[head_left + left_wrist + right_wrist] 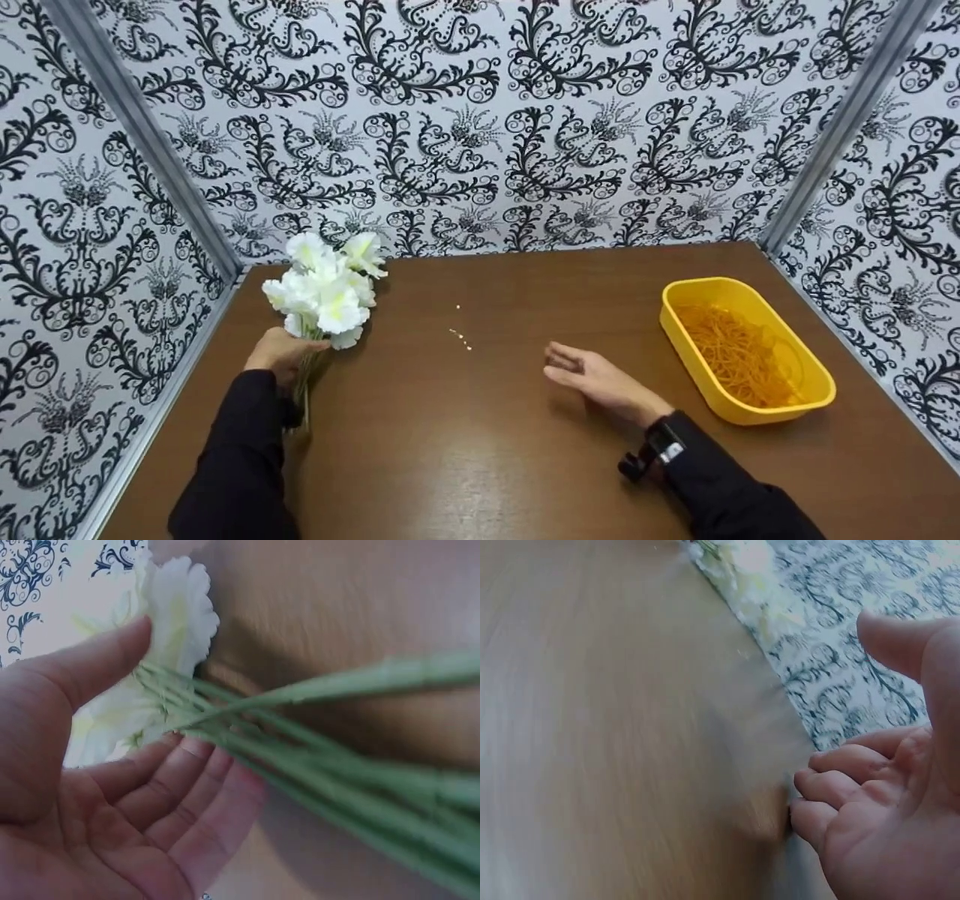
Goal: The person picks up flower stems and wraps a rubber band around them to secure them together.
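Note:
A bunch of white artificial-looking flowers (pixel 326 292) with pale yellow centres is at the left of the table, its green stems (pixel 330 757) pointing toward the person. My left hand (pixel 281 352) is at the stems just below the blooms. In the left wrist view its palm faces the stems, the fingers (pixel 176 791) touch them from one side and the thumb stands apart. My right hand (pixel 596 375) hovers over the right-middle of the table, fingers loosely bent and nothing in them.
A yellow plastic basket (pixel 679 341) with orange-looking shredded strands (pixel 731 356) stands at the right. Several tiny pale crumbs (pixel 461 339) lie mid-table. Patterned black-and-white panels (pixel 465 150) close off the back and sides of the brown table (pixel 450 420).

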